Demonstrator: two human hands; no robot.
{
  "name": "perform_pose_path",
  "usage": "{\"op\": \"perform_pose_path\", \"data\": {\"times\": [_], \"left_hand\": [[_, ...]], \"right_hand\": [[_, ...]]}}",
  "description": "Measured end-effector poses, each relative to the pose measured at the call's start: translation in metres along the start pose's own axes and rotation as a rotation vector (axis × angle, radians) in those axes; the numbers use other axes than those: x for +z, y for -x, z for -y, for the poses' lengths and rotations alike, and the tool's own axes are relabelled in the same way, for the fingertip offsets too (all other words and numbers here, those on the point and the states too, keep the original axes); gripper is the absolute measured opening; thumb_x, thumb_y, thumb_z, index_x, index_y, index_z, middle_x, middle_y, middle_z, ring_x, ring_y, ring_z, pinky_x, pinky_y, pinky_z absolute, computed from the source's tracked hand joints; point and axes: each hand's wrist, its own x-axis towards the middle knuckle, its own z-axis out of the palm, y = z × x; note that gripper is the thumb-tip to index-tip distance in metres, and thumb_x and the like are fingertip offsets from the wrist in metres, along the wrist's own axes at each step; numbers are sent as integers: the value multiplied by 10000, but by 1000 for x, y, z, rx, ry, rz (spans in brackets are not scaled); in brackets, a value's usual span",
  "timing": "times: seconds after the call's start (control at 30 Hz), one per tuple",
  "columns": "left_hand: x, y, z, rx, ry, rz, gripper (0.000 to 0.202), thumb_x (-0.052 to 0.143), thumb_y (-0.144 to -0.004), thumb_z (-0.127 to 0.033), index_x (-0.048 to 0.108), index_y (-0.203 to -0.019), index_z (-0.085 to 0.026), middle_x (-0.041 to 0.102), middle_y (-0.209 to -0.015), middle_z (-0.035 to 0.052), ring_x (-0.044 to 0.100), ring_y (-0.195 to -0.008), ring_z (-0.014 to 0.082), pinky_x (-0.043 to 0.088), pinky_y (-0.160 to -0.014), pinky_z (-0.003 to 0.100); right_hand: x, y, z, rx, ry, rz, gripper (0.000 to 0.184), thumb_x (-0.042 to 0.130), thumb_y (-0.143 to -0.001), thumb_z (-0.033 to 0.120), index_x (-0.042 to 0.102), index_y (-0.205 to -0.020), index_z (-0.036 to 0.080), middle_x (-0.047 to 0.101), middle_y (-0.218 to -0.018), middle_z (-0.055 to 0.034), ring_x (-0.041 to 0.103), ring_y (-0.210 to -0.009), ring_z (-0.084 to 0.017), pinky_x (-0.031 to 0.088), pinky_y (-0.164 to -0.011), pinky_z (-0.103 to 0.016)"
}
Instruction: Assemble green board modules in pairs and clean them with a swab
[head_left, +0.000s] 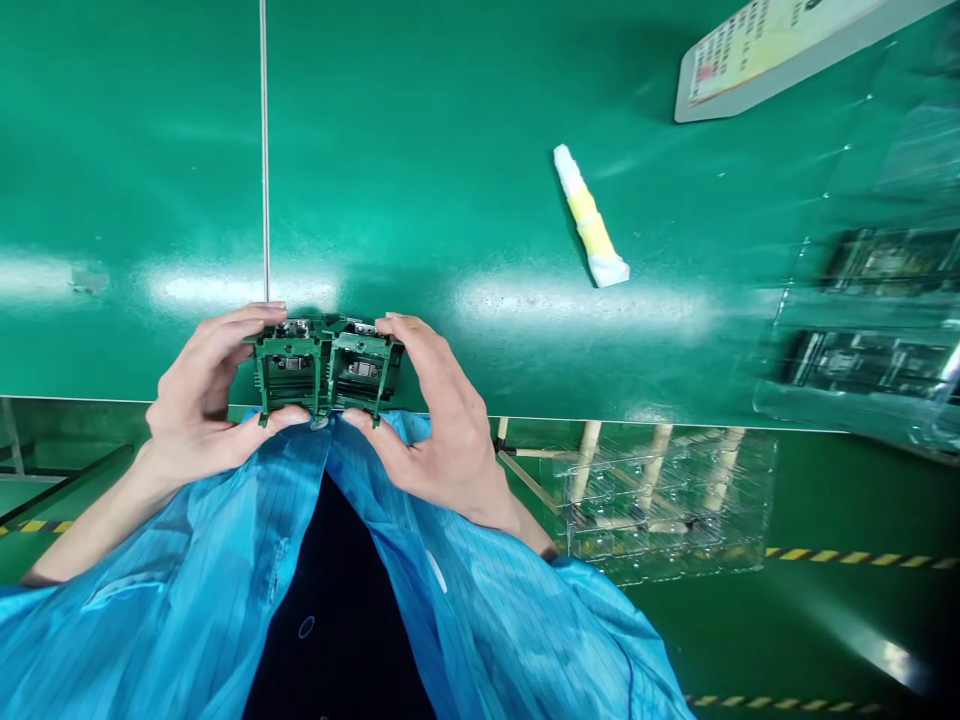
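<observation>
Two green frames [324,368] met at nine o'clock, both gripped but not flush; joined or not, I couldn't tell. My left hand [199,400] pinched one, my right hand [446,430] the other. A tube [591,222] lay at two o'clock on the counter [420,150].

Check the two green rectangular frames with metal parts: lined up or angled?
Angled: the left green frame, in the left hand, looks nearly straight; the right green frame, in the right hand, slants.

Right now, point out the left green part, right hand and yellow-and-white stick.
Left green part [294,364]: head view, silvery middle piece.
Right hand [451,425]: head view, back of hand.
Yellow-and-white stick [591,222]: head view, yellow midsection.
</observation>
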Motion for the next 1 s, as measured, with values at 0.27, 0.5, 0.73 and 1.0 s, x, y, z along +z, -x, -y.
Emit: {"op": "perform_pose_path", "data": {"times": [0.27, 0.5, 0.73, 1.0], "left_hand": [[0, 7, -1, -83, 45, 29, 790, 903, -661, -229, 533, -1359, -242, 643, -1323, 140, 609, -1251, 299, 517, -1084, 495], [2, 10, 1, -100, 60, 45, 747, 872, -712, -262, 508, -1364, -253, 620, -1367, 134, 596, -1283, 301, 548, -1072, 471], [-2, 8, 15, -175, -187, 179, 767, 829, -750, -378, 454, -1407, -247, 624, -1341, 131, 604, -1259, 302, 510, -1083, 502], [-3, -14, 6, -35, -357, 371, 622, 696, -835, -405, 492, -1397, -238, 597, -1300, 117, 597, -1224, 291, 533, -1016, 458]], "right_hand": [[-2, 0, 5, 28, 45, 37, 672, 630, -895, 278, 325, -1487, 189, 552, -1408, -170, 517, -1345, -308, 484, -1113, -531], [-6, 0, 7, 53, 66, 66, 678, 652, -897, 305, 338, -1489, 200, 547, -1424, -161, 516, -1348, -318, 480, -1116, -554], [8, -6, -15, 85, 49, 113, 569, 603, -912, 288, 411, -1433, 163, 545, -1435, -157, 493, -1381, -273, 456, -1153, -505], [13, -4, -24, 36, 75, 135, 525, 528, -959, 362, 391, -1426, 163, 561, -1426, -152, 509, -1374, -242, 372, -1210, -525]]}}
